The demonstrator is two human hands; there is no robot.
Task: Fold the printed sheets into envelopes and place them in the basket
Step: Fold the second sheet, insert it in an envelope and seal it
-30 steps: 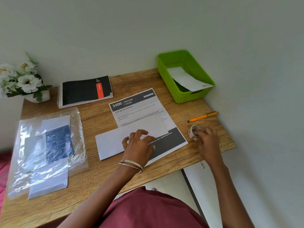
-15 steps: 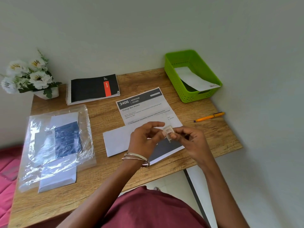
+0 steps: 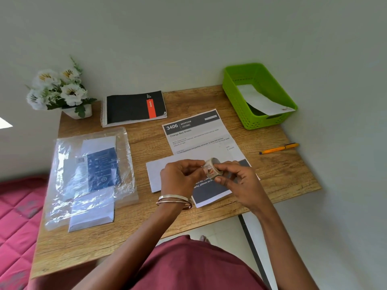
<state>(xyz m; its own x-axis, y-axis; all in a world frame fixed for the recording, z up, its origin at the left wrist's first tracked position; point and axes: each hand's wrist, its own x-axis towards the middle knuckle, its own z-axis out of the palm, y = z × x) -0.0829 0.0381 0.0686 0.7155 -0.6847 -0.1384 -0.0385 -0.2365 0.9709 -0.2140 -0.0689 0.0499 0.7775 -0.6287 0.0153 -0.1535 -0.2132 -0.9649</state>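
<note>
— Over the near middle of the counter (image 3: 272,170), what are the hands doing?
— Right hand (image 3: 236,181) holds a small tape roll (image 3: 212,168). Left hand (image 3: 180,176) pinches at its end.
— Where's the paper?
— Right under both hands. The envelope (image 3: 156,172) lies long, left to right, across the printed sheet (image 3: 199,139).
— And the basket (image 3: 236,97)?
— Far right, closer to the right hand.

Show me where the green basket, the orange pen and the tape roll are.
green basket (image 3: 234,97), head view, left wall.
orange pen (image 3: 278,149), head view, mid barrel.
tape roll (image 3: 211,169), head view, outer band between both hands.
</note>
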